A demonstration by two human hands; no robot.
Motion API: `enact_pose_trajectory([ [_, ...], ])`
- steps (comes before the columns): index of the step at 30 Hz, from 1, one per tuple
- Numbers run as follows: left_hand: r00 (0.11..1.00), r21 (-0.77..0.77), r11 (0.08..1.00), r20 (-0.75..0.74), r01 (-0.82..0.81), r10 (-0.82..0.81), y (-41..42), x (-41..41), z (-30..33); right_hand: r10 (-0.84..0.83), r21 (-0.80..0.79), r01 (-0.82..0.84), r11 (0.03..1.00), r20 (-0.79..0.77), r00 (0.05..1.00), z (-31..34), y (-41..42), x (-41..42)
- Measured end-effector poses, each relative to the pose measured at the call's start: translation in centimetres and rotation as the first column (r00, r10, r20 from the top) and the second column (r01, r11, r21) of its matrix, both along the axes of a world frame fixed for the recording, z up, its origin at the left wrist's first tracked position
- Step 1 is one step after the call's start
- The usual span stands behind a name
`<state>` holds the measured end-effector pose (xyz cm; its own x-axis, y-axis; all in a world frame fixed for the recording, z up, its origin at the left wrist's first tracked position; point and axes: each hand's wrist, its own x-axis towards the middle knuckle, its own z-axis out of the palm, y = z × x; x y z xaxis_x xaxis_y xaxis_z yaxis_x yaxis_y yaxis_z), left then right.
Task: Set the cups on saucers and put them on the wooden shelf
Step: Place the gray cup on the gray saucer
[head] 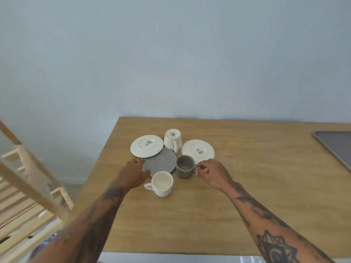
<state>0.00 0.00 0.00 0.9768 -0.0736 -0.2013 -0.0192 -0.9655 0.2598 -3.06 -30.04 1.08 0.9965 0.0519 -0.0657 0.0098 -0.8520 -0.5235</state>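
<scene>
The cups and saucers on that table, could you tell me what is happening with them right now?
A person is pairing them up. The right hand pinches the handle of the upright grey cup, while the left hand touches the edge of the grey saucer. Two white saucers and one white cup lie upside down; another white cup stands upright. No cup is on a saucer yet, and none is on the wooden shelf.

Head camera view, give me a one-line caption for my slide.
Right hand pinches the grey cup handle while the left hand touches the grey saucer on the wooden table.
</scene>
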Motion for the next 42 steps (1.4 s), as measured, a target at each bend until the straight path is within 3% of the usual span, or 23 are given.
enact_pose_trajectory([
  [4, 0.996, -0.068, 0.996, -0.074, -0.062, 0.057, -0.1, 1.0, -1.8, -0.049, 0.102, 0.045, 0.994, 0.038, 0.998, -1.2, 0.6, -0.4],
  [9, 0.993, -0.261, 0.959, -0.066, -0.107, 0.093, 0.0, 2.2, -2.5, -0.138, 0.216, 0.117, 0.969, 0.086, 0.987, -2.6, 1.2, -0.3],
  [12, 0.981, -0.411, 0.890, -0.088, -0.196, 0.175, 0.1, 2.4, -2.6, -0.197, 0.322, 0.174, 0.931, 0.041, 0.979, -3.0, 1.6, -0.3],
  [17, 0.957, -0.520, 0.804, -0.172, -0.289, 0.233, 0.5, 2.6, -3.0, -0.308, 0.507, 0.312, 0.803, -0.094, 0.947, -3.3, 2.2, -0.2],
  [23, 0.853, -0.729, 0.442, -0.452, -0.522, 0.262, 1.9, 2.0, -2.7, -0.335, 0.610, 0.340, 0.716, -0.127, 0.934, -3.1, 2.6, -0.2],
  [27, 0.815, -0.747, 0.325, -0.517, -0.579, 0.263, 2.9, 0.9, -2.8, -0.322, 0.633, 0.330, 0.700, -0.133, 0.937, -3.1, 2.7, -0.2],
  [42, 0.804, -0.775, 0.269, -0.462, -0.571, 0.376, 6.7, -3.9, -2.9, -0.266, 0.667, 0.274, 0.693, -0.117, 0.957, -2.8, 2.8, -0.4],
])
